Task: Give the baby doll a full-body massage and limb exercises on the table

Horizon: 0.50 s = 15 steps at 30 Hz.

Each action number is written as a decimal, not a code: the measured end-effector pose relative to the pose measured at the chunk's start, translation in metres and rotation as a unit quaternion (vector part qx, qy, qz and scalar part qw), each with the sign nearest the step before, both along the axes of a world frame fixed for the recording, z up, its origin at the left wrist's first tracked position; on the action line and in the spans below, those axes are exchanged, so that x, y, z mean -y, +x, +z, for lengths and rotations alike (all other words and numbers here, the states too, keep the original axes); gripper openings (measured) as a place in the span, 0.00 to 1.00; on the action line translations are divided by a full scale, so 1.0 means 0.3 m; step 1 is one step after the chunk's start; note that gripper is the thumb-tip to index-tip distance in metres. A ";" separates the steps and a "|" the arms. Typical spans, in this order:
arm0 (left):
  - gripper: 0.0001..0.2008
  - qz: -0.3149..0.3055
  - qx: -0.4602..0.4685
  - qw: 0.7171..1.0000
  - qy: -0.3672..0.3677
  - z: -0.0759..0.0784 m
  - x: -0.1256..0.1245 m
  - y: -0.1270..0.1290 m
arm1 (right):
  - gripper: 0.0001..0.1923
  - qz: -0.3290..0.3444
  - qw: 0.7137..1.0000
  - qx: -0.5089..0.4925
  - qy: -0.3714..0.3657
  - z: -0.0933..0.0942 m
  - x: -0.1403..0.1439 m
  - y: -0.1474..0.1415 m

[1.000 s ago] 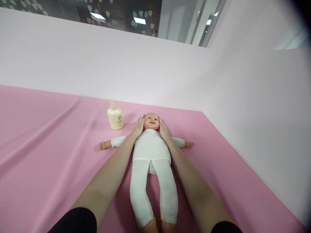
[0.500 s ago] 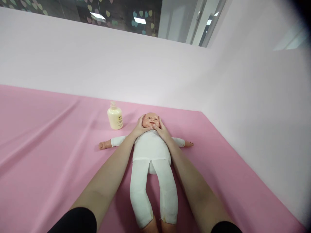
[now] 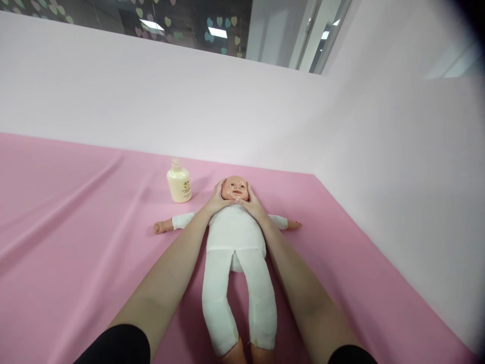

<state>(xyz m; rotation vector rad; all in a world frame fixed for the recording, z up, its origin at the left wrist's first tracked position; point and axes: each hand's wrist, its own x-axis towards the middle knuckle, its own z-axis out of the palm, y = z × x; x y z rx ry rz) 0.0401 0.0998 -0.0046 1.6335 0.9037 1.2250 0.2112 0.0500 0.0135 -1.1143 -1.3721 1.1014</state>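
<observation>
A doll in white [image 3: 235, 227] is lying on its back on a pink cover [image 3: 94, 222], its long axis running straight away from the person, its feet pointing back toward them and its head lying farthest off. From where we are standing, the left hand [image 3: 217, 199] and right hand [image 3: 253, 203] are flanking the doll's head from opposite sides, both touching it, neither being the nearer. The hands are cupping rather than closing: the palms are opening inward, the fingers are lying along the cheeks, and the thumbs are converging just under the chin; how firmly they are pressing we cannot tell. The forearms are passing along either side of the doll's body, crossing over its outspread arms. A pump bottle [image 3: 179, 185] is standing upright beside the doll's head, on the left hand's side, apart from both.
</observation>
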 end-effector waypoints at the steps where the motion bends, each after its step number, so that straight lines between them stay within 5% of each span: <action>1: 0.56 -0.001 0.003 1.000 -0.002 -0.002 -0.003 0.001 | 0.58 -0.001 1.000 0.005 -0.004 0.008 0.008 0.001; 15: 0.53 -0.039 0.088 0.995 -0.029 -0.030 -0.028 0.002 | 0.60 0.018 0.999 -0.016 -0.024 0.045 0.038 -0.003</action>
